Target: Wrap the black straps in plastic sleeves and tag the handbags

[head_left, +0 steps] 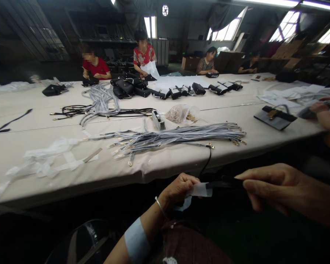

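Observation:
My left hand (180,189), with a bracelet at the wrist, is closed round a black strap and a strip of thin white paper (202,190). Past the table's front edge, my right hand (282,187) pinches the black strap (225,184) between thumb and fingers. The strap is stretched between both hands, and part of it is dark and hard to make out. From my left hand, a black length (209,157) runs up to gold clasps (209,146) on the table. Beyond lies a pile of paper-wrapped straps (176,136) with gold clasps.
A tape dispenser (157,120) stands beside a plastic bag (183,113). White paper strips (48,156) lie at left. Black handbags (129,86) line the far side, where several people sit. At right, another person's hand (319,107) is near a grey-black handbag (275,117).

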Motion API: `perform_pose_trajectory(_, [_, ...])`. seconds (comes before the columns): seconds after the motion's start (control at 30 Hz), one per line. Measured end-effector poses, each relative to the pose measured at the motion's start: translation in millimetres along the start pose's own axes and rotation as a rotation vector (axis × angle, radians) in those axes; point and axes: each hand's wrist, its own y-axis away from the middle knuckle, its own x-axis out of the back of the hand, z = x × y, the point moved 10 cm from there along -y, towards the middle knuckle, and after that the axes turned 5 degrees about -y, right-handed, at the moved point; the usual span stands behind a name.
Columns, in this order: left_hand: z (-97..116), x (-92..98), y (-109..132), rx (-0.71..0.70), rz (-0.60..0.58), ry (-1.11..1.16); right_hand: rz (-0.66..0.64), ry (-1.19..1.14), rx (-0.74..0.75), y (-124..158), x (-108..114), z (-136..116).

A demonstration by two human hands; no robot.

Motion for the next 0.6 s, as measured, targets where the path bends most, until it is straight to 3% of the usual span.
perform_pose_trajectory(0.4, [-12, 19.6, 7, 0.136, 0.075, -0.011, 0.100, 0.784, 0.215, -24, -5, -9])
perform_pose_trajectory(0.6, [2, 14.4, 10, 0.086, 0.125, -0.071, 0.094, 0.936, 0.139, -39, -29, -10])
